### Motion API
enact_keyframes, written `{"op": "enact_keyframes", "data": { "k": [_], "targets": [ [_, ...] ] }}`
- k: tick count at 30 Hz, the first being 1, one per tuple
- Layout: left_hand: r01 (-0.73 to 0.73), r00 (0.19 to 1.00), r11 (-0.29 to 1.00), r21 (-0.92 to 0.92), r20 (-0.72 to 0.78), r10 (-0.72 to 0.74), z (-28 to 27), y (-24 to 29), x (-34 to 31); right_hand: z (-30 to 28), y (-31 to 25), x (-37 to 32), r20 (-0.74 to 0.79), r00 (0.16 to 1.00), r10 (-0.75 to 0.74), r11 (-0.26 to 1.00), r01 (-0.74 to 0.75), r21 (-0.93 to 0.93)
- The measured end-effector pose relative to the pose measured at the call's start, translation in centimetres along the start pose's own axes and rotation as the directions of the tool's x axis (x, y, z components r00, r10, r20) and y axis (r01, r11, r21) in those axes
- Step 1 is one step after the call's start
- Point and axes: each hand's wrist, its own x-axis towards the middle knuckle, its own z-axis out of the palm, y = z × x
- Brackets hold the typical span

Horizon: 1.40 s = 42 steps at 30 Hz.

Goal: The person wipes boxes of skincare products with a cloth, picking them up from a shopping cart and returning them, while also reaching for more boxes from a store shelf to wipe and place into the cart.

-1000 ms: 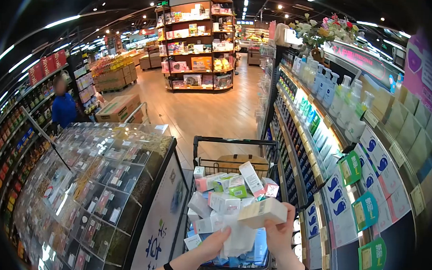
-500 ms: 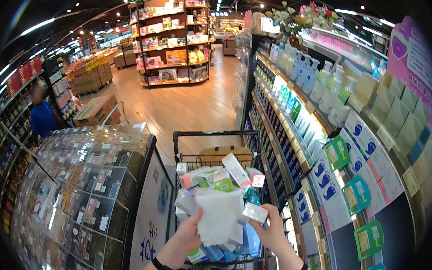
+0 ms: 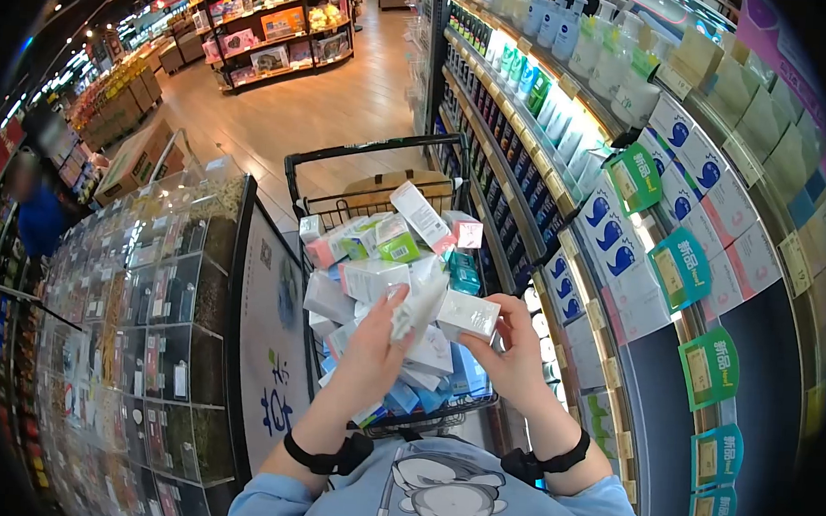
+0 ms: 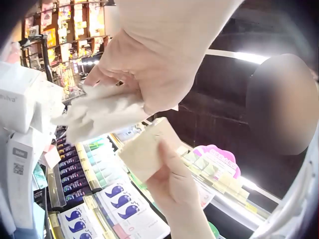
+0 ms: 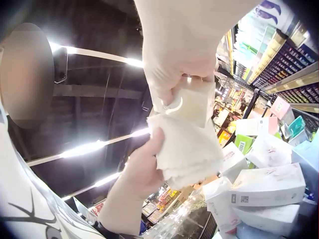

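In the head view my left hand (image 3: 379,351) grips a folded white cloth (image 3: 420,301), its layered edges hanging loose past the fingers. My right hand (image 3: 513,354) holds a small pale box (image 3: 467,314) between thumb and fingers, just right of the cloth. Both hands are over a shopping cart (image 3: 373,146) heaped with cartons, many white, some pink or green. From the left wrist, the cloth (image 4: 99,112) looks crumpled under the fingers, and the box (image 4: 149,152) shows a plain cream side. The right wrist view has the cloth (image 5: 187,149) overlapping the box (image 5: 192,102).
Clear-lidded bulk food bins (image 3: 157,337) stand close on the left. Along the right runs a shelf with pump bottles (image 3: 596,42), whale-print cartons (image 3: 613,242) and green tags (image 3: 709,371). Ahead, wooden floor (image 3: 280,117) leads to a display rack (image 3: 276,27). A person in blue (image 3: 42,212) is far left.
The head view has tilted down and turned right. The cloth, spread flat half a second ago, is now seen nearly edge-on. The box has turned in my right hand and stays held.
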Motion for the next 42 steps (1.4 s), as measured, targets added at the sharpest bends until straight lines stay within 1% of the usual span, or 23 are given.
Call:
{"op": "enact_keyframes", "data": {
  "k": [1, 2, 3, 4, 5, 7, 8, 10, 15, 17, 22, 25, 26, 29, 31, 32, 33, 34, 36, 37, 39, 40, 42],
  "targets": [
    [0.183, 0.982, 0.936, -0.301, 0.094, -0.161, 0.0, -0.3, -0.5, -0.2, -0.2, 0.0, 0.032, 0.999, 0.013, 1.0, -0.013, -0.013],
    [0.184, 0.982, 0.936, -0.301, 0.091, -0.164, 0.2, -0.7, -0.7, -0.1, -0.1, 0.1, 0.036, 0.999, 0.013, 1.0, -0.012, -0.013],
    [0.357, 0.932, 0.764, -0.537, 0.157, -0.326, 0.6, -1.5, -0.9, 0.0, 0.1, 0.2, 0.027, 1.0, 0.004, 0.999, -0.005, 0.046],
    [0.487, 0.853, 0.504, -0.713, 0.263, -0.451, 0.9, -1.9, -1.2, 0.2, 0.2, 0.1, 0.017, 1.0, -0.003, 0.995, 0.001, 0.104],
    [0.488, 0.851, 0.503, -0.713, 0.263, -0.454, 0.8, -1.7, -1.2, 0.3, 0.1, 0.1, 0.019, 1.0, -0.002, 0.994, 0.0, 0.106],
    [0.511, 0.791, 0.055, -0.858, 0.445, -0.419, 0.8, -1.0, -1.1, 0.8, 0.0, 0.0, 0.008, 0.988, 0.157, 0.808, -0.133, 0.575],
    [0.507, 0.791, 0.051, -0.861, 0.441, -0.424, 0.9, -0.8, -1.1, 1.0, 0.1, -0.1, 0.015, 0.987, 0.158, 0.807, -0.139, 0.574],
    [0.516, 0.774, -0.29, -0.806, 0.583, -0.245, 1.0, -0.5, -1.3, 1.6, 0.6, -0.3, 0.062, 0.986, 0.153, 0.847, -0.163, 0.505],
    [0.484, 0.788, -0.199, -0.852, 0.523, -0.324, 0.4, -0.8, -2.0, 0.7, 0.8, -0.3, 0.108, 0.988, 0.11, 0.931, -0.141, 0.337],
    [0.461, 0.802, -0.174, -0.87, 0.493, -0.337, 0.0, -1.0, -2.4, 0.2, 1.5, -0.4, 0.046, 0.997, 0.068, 0.969, -0.077, 0.233],
    [0.383, 0.854, -0.199, -0.902, 0.428, -0.298, -0.7, -0.9, -2.6, -0.3, 1.6, 0.0, -0.002, 0.996, 0.091, 0.969, -0.089, 0.23],
    [0.36, 0.864, -0.17, -0.918, 0.396, -0.31, -0.6, -1.0, -2.8, -0.8, 2.4, -0.4, 0.059, 0.997, 0.056, 0.998, -0.056, -0.007],
    [0.359, 0.866, -0.167, -0.918, 0.395, -0.308, -0.6, -0.6, -2.8, -0.7, 2.2, -0.4, 0.058, 0.997, 0.053, 0.999, -0.053, -0.007],
    [0.33, 0.863, -0.066, -0.942, 0.329, -0.384, -0.4, 0.5, -2.9, -0.1, 2.0, -0.3, 0.083, 0.996, 0.016, 0.997, -0.009, -0.08],
    [0.312, 0.876, 0.121, -0.942, 0.236, -0.421, 0.2, 0.6, -3.2, 0.2, 1.2, -0.3, 0.085, 0.996, -0.022, 0.99, 0.034, -0.14],
    [0.307, 0.879, 0.126, -0.943, 0.23, -0.418, 0.5, 0.6, -3.4, 0.3, 0.7, -0.3, 0.09, 0.994, -0.056, 0.977, 0.073, -0.201],
    [0.357, 0.871, 0.196, -0.913, 0.25, -0.423, 0.9, 0.5, -3.5, 0.5, 0.3, -0.5, 0.087, 0.996, -0.018, 0.974, 0.037, -0.223],
    [0.396, 0.867, 0.271, -0.878, 0.26, -0.425, 1.4, 0.3, -3.4, 1.1, 0.2, -0.6, 0.057, 0.996, -0.066, 0.973, 0.077, -0.218],
    [0.354, 0.833, 0.255, -0.9, 0.18, -0.523, 3.2, 0.8, -3.1, 2.5, 0.4, -1.0, 0.11, 0.976, -0.186, 0.932, 0.21, -0.295],
    [0.296, 0.819, 0.266, -0.918, 0.1, -0.566, 4.0, 0.7, -2.8, 2.5, -0.2, -0.7, 0.199, 0.958, -0.209, 0.918, 0.262, -0.298],
    [0.36, 0.774, 0.153, -0.921, 0.203, -0.599, 3.1, 0.5, -2.5, 2.1, -1.7, -0.3, 0.35, 0.909, -0.227, 0.896, 0.336, -0.29],
    [0.333, 0.76, 0.124, -0.935, 0.188, -0.623, 2.8, 0.6, -2.4, 1.7, -1.7, 0.0, 0.414, 0.882, -0.226, 0.889, 0.36, -0.282],
    [0.304, 0.807, 0.054, -0.951, 0.227, -0.545, 2.5, -1.0, -2.8, 1.2, 0.0, 0.2, 0.492, 0.866, -0.095, 0.97, 0.191, -0.148]
  ]
}}
